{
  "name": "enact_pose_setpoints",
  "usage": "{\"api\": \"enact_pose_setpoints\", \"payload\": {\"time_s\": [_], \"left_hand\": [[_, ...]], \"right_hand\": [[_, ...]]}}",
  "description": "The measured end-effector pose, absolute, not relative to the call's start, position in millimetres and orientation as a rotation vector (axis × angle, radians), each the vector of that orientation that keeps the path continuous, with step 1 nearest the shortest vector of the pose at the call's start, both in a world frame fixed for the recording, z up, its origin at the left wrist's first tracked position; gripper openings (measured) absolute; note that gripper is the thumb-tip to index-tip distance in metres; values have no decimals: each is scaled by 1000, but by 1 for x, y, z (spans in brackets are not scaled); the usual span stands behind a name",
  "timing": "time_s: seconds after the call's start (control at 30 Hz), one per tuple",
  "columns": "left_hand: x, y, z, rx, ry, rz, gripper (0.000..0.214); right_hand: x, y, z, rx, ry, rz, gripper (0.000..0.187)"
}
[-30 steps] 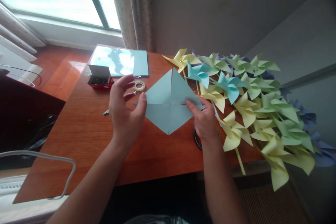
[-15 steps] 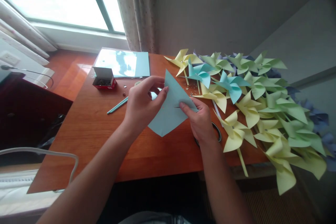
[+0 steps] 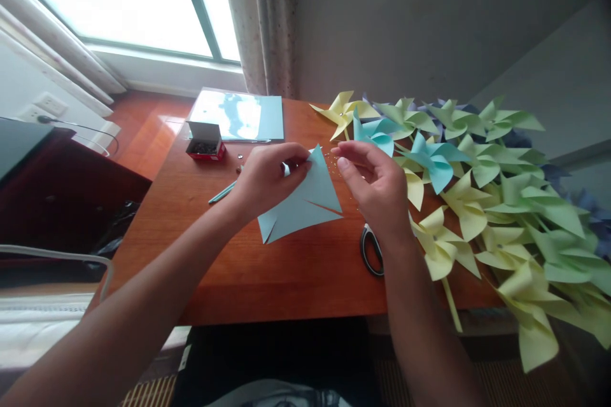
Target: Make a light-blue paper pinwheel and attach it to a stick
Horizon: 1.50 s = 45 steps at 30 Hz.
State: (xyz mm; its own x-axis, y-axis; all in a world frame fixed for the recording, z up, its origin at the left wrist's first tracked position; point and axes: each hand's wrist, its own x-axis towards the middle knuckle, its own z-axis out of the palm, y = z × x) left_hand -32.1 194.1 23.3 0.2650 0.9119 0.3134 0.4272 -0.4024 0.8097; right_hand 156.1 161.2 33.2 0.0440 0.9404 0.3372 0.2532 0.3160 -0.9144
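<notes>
Paper point(image 3: 296, 213), light blue and slit inward from its corners, is up over the middle of the desk point(image 3: 305, 289), about halfway between the far edge and the near one. The left grip point(image 3: 270, 179) is pinched on it, thumb against fingers, close to the upper corner. The right grip point(image 3: 379, 184) is empty, thumb and fingers parted, just beside the paper on the side toward the desk's right edge.

Done well, this calls for a light pinch: firm enough that the paper cannot swivel, soft enough to leave no dent or stray crease. With one side unsupported, the slit facing the right edge gapes, and a sideways tug would probably tear it further toward the center. The free grip would do best to take one flap beside a slit, not both flaps at once, and to turn the paper without pulling. Keeping it raised also helps it clear the scissors point(image 3: 363, 257) below the right grip, toward the near edge.

Half a second ago the right grip had thumb and fingers on the paper's right corner; now it has let go, and the left grip alone carries the weight. The paper has turned and tips more toward the near edge, and more of the scissors shows.
</notes>
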Motion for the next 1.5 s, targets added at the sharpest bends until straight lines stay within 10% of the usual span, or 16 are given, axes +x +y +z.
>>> {"api": "enact_pose_setpoints", "payload": {"time_s": [1.5], "left_hand": [[-38, 164, 8, 1530, 967, 912, 15]], "right_hand": [[154, 167, 15, -1012, -1637, 927, 10]]}}
